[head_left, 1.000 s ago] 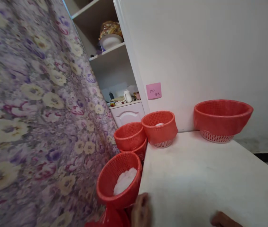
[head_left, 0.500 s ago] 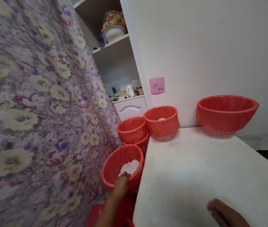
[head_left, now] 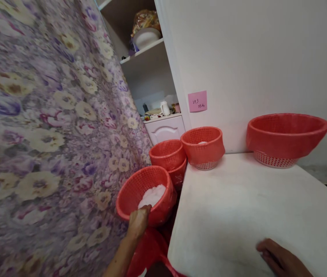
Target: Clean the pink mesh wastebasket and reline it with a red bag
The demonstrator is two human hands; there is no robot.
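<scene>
— Fingers of the left hand [head_left: 138, 223] are curled over the near rim of the red basket [head_left: 146, 194], thumb outside, so it looks like a one-sided pinch on the rim. That basket sits off the left edge of the white table [head_left: 238, 215], lower than the tabletop and tilted toward the floral cloth [head_left: 44, 127].

— And the white stuff [head_left: 152, 195] inside?

— Heaped against the basket's right wall. My worry: held by one edge only, the basket could tip further and the heap slide out, or the thin rim could flex and slip from the grip.

— What about the right hand [head_left: 281, 259]?

— Flat on the table near its front edge, fingers pressed together, gripping nothing.

— Anything close enough to be knocked?

— Two stacked red baskets [head_left: 167, 156] sit just behind the held one, by the table's left edge, and a covered basket [head_left: 203, 146] stands at the table's far left corner. A swing upward might clip the table edge or nudge that stack. The large basket [head_left: 284, 134] along the far edge is well apart.
</scene>
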